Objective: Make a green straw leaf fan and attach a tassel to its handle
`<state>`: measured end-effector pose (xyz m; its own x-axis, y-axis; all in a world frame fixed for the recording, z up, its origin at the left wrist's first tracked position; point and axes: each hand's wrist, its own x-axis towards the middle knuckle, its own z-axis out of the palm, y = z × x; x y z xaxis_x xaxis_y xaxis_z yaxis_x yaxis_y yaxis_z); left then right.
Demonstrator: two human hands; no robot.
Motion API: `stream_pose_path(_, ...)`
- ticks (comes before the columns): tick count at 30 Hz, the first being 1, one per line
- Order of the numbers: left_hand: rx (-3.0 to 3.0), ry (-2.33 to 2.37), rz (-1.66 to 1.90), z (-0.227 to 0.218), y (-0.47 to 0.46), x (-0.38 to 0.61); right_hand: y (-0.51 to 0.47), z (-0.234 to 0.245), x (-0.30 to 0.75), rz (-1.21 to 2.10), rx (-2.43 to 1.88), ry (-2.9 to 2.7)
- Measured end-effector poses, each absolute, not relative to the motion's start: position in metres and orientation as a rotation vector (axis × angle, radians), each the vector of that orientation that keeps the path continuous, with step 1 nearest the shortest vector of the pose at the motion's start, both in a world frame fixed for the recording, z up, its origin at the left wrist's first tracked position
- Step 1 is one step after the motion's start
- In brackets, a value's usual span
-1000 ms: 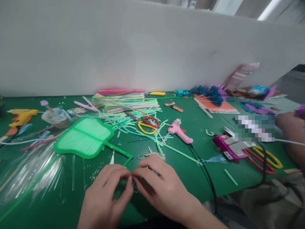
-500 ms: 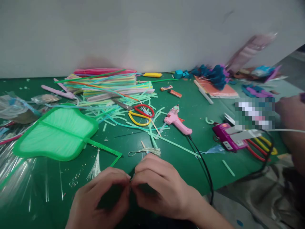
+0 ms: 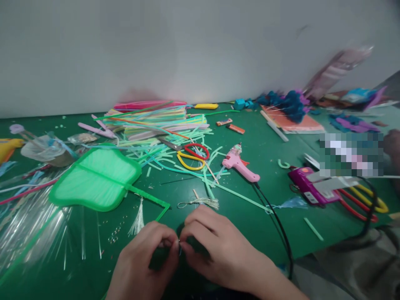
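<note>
My left hand (image 3: 146,260) and my right hand (image 3: 215,248) meet at the near edge of the green table (image 3: 250,208), fingertips pinched together on something tiny that I cannot make out. A green leaf-shaped fan (image 3: 95,179) lies just beyond my left hand, its handle reaching toward my fingers, with a pale tassel (image 3: 137,221) beside it. A second tassel (image 3: 201,203) lies just past my right hand.
A pile of coloured straws (image 3: 156,121), red-and-yellow scissors (image 3: 192,156) and a pink glue gun (image 3: 240,164) with a black cord lie mid-table. Clear plastic strips (image 3: 28,233) spread at left. A purple glue gun (image 3: 308,185) and another person's hand (image 3: 392,146) are at right.
The view has shifted slightly, so the table's things sit a little further right and lower. My hands stay pinched together, now a bit nearer to me.
</note>
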<state>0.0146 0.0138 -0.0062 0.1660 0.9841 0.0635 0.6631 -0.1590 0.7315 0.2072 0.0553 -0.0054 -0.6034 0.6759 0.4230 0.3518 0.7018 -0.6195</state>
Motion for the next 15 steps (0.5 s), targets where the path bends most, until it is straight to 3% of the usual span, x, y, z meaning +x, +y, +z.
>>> stream_pose_path(5,1.938,1.694,0.629,-0.023,0.013,-0.006,0.059,-0.006,0.206,0.813,-0.805,-2.209)
stream_pose_path(11,1.846,2.456,0.26,-0.02,0.045,-0.017,0.057,-0.012,0.196,0.742,-0.878,-2.27)
stream_pose_path(15,1.803,2.462,0.249,-0.015,0.063,-0.009,0.055,-0.015,0.191,0.766,-0.879,-2.289)
